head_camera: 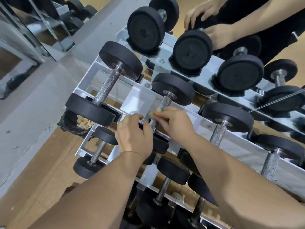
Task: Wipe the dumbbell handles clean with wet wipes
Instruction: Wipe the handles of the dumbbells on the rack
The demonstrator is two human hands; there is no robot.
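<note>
Mid-frame, the left hand [133,134] clasps the near end of the dumbbell [173,89], likely steadying it, while the right hand [175,124] pinches a wipe [155,112] against the handle [164,103]

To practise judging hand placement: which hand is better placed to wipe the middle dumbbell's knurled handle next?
Probably right. The right hand pinches a small pale wad at the knurled handle; the left hand sits lower, by the near weight head, with no wipe visible.
</note>
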